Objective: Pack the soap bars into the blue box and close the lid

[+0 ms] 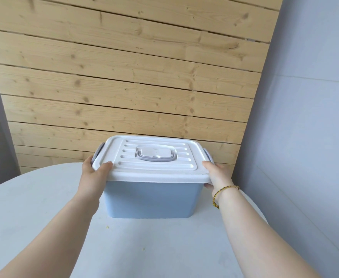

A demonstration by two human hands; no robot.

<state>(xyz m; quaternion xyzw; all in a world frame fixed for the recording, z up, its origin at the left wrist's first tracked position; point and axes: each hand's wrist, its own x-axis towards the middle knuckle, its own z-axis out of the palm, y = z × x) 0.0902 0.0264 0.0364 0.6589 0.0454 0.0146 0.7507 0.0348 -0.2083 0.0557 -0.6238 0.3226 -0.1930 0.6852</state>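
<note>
The blue box [152, 199] stands on the far middle of the round white table [34, 217]. Its white ribbed lid [154, 169] lies flat on top, with a grey carry handle [156, 156] folded down in the centre. My left hand [93, 173] grips the lid's near left corner, thumb on top and fingers round the side by the grey left latch [100, 150]. My right hand [217, 174] holds the near right corner the same way, beside the grey right latch [207, 154]. No soap bars are visible; the box's inside is hidden.
A wall of pale wooden planks [124, 87] rises right behind the table. Grey walls [309, 117] flank it on both sides. A few tiny yellow crumbs [108, 227] lie on the tabletop near my left forearm. A beaded bracelet [223, 192] circles my right wrist.
</note>
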